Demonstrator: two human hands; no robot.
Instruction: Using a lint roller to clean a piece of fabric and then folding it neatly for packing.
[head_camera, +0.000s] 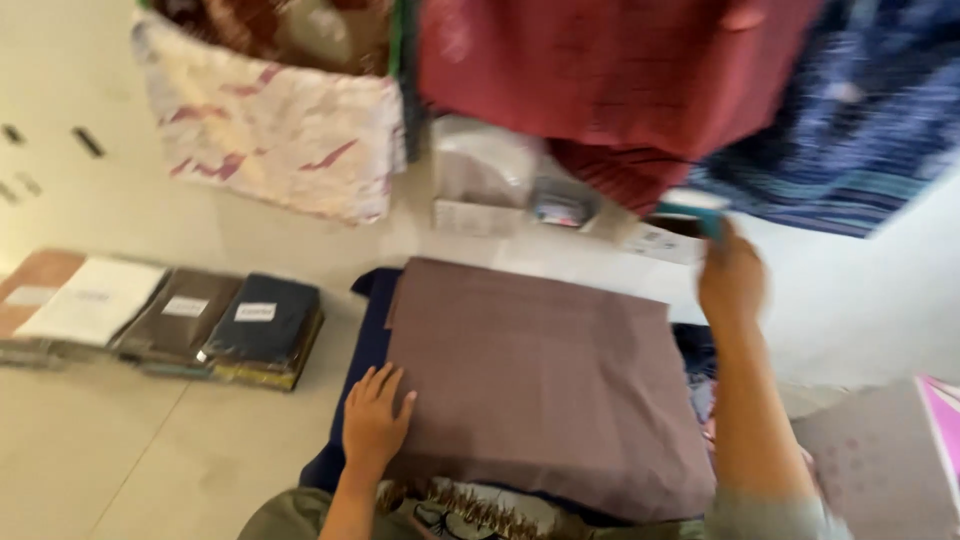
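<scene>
Brown cloth (545, 385), folded into a broad flat rectangle, lies in front of the person on top of a dark blue fabric (362, 350) that shows along its left and far edges. In the head view, the only one, the left hand (375, 420) rests open and palm down on the brown cloth's near left part, fingers spread, pressing rather than gripping. The right hand (732, 280) is stretched out past the cloth's far right corner and appears closed on a small teal object (695, 212); motion blur hides what that object is and exactly how the fingers sit.

The brown cloth looks soft, thin and light, with no stiffness of its own. It would probably sag and unfold if lifted by one corner, so the folded edges or two corners at once look like the best places to hold. It seems matte rather than slippery.

All of this sits on a pale, smooth floor (150, 460). To the left, a row of packed fabrics (165, 320) in flat wrappers lies side by side, each with a light label. Farther off stand a bag with a pink and white pattern (275, 130), a clear plastic packet (485, 170), hanging red cloth (610, 80) and blue striped cloth (860, 130). A pink-edged item (940, 420) shows at the right border.
</scene>
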